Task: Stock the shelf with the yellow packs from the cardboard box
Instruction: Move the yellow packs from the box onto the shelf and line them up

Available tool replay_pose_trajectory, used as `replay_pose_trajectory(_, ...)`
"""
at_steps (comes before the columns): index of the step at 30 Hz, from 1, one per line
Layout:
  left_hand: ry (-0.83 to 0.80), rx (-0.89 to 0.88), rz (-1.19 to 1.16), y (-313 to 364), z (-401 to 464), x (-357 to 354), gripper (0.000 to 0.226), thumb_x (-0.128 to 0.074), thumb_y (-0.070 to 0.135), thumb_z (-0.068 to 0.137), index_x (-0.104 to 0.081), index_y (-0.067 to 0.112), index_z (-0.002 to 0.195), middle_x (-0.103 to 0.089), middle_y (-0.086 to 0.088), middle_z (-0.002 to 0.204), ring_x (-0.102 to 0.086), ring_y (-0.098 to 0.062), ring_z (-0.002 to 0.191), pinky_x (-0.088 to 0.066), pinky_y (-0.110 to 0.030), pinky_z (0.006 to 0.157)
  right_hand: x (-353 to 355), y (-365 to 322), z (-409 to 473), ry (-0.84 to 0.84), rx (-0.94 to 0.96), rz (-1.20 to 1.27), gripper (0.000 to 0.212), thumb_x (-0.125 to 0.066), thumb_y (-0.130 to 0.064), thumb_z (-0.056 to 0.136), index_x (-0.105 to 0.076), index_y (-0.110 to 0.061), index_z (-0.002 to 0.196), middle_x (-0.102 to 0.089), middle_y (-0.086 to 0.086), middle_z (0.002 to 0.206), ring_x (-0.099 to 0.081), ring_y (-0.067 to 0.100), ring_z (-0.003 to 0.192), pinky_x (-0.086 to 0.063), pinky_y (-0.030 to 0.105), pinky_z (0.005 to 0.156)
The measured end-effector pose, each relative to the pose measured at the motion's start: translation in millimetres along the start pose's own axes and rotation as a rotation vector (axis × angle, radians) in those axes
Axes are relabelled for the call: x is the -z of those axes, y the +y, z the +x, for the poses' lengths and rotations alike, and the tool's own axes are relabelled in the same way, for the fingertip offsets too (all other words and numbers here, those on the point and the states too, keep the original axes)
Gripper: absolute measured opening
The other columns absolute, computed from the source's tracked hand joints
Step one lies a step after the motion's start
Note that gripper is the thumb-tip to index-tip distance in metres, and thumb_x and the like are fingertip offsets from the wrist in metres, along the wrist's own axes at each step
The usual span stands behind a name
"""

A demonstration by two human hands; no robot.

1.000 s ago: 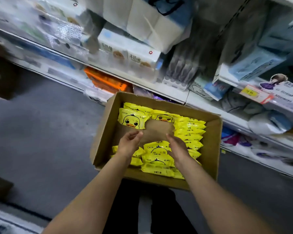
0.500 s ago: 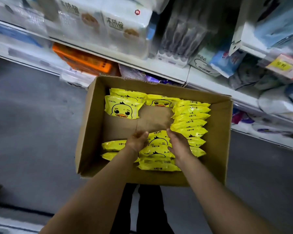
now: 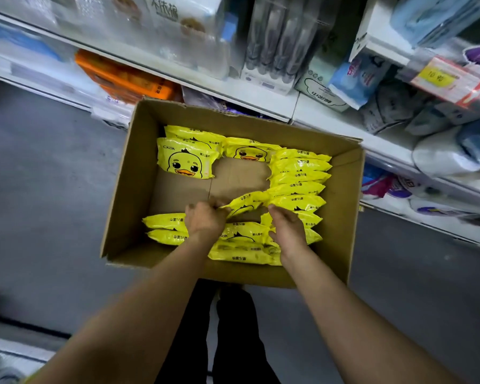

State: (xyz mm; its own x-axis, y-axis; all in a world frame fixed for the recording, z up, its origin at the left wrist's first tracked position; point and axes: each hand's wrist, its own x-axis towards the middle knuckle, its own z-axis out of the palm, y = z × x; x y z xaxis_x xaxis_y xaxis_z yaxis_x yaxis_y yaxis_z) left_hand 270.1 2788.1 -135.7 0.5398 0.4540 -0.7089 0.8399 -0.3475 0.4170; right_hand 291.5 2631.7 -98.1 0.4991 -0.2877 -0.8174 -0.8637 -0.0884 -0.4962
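While shelf goods (image 3: pixel 275 45) crowd behind the cardboard box (image 3: pixel 139 173), both hands' grip seemingly holds one yellow pack (image 3: pixel 244 202).

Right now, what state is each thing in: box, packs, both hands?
cardboard box: open on the floor, part of its bottom bare.
lifted yellow pack: raised at a tilt above the others, held at both ends.
duck-face pack: lying face up at the far left.
row of packs: standing on edge along the right side.
left hand: pinching the lifted pack.
right hand: gripping the lifted pack's other end.
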Motion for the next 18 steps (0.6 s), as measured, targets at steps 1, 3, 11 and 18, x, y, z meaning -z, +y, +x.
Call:
replay_pose_trajectory(1, 0.022, -0.051, -0.003, -0.1, -3.5, 3.9, 0.013, -0.071, 0.035, 0.085, -0.071, 0.028, 0.096, -0.065, -0.002, 0.100, -0.047, -0.025, 0.111, -0.042, -0.033, 0.091, 3.0, -1.6, -1.1, 0.004, 0.019, 0.004, 0.034, -0.069, -0.034, 0.092, -0.064, -0.014, 0.119, -0.065, -0.002, 0.111, -0.057, 0.016, 0.101, -0.048, 0.045, 0.102)
replay_pose_trajectory(3, -0.019, -0.100, -0.237, 0.1, -11.4, 12.5, 0.009, -0.068, 0.028, 0.089, -0.063, 0.020, 0.089, -0.065, -0.005, 0.090, -0.055, -0.026, 0.093, -0.046, -0.037, 0.080, 8.5, -6.5, -3.7, 0.003, 0.064, -0.010, 0.047, -0.069, -0.036, 0.091, -0.057, -0.017, 0.133, -0.059, 0.001, 0.134, -0.055, 0.020, 0.117, -0.045, 0.039, 0.101)
replay_pose_trajectory(11, -0.097, -0.166, -0.634, 9.4, -43.4, 55.7, 0.012, -0.055, 0.027, 0.099, -0.058, 0.017, 0.093, -0.060, -0.002, 0.098, -0.052, -0.017, 0.094, -0.039, -0.024, 0.076, 18.8, -31.4, -33.8, -0.268, 0.196, -0.034, 0.071, -0.075, -0.040, 0.084, -0.042, -0.026, 0.146, -0.044, -0.006, 0.148, -0.043, 0.017, 0.135, -0.036, 0.034, 0.103)
replay_pose_trajectory(18, -0.241, -0.073, -0.909, 8.4, -75.4, 66.4, 0.048, -0.072, 0.040, 0.081, -0.060, 0.016, 0.121, -0.071, -0.007, 0.115, -0.068, -0.026, 0.105, -0.054, -0.046, 0.092, 11.9, -30.3, -53.1, -0.336, 0.163, 0.034, 0.053, -0.081, -0.037, 0.078, -0.056, -0.026, 0.124, -0.059, -0.013, 0.111, -0.052, 0.015, 0.116, -0.041, 0.047, 0.107)
